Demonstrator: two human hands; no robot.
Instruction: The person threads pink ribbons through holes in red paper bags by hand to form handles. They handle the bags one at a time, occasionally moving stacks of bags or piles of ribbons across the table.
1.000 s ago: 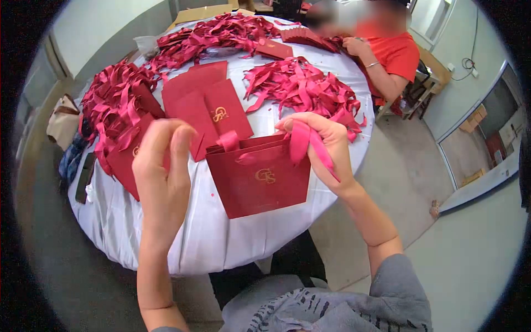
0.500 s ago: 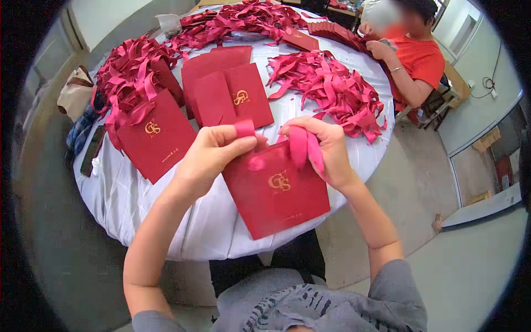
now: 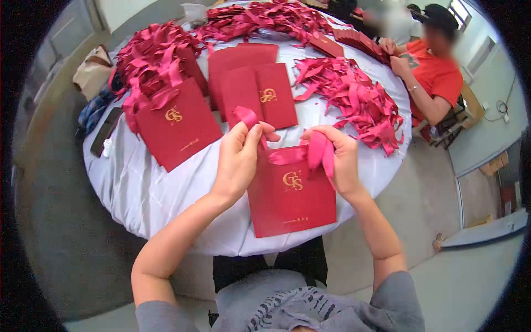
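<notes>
A dark red paper bag [image 3: 293, 207] with gold lettering hangs near upright at the table's front edge. My left hand [image 3: 238, 160] is closed on a pink ribbon [image 3: 245, 115], pinched between thumb and fingers at the bag's upper left. One length of ribbon lies across the front of the bag, just under its top edge. My right hand [image 3: 344, 160] is closed round more ribbon, gathered in a drooping loop at the bag's upper right corner. The fingertips behind the bag's edge are partly hidden.
Red bags [image 3: 260, 94] lie flat ahead, and another bag [image 3: 177, 130] with ribbon rests left. Ribbon piles [image 3: 354, 99] cover parts of the white-clothed round table [image 3: 160, 205]. A phone [image 3: 105, 133] lies at its left edge. A person in a red shirt [image 3: 437, 74] sits at the right.
The bag has turned from tilted to nearly straight. My left hand has drawn its ribbon up and away from the bag, and a strip now crosses the front. The view has shifted slightly.
</notes>
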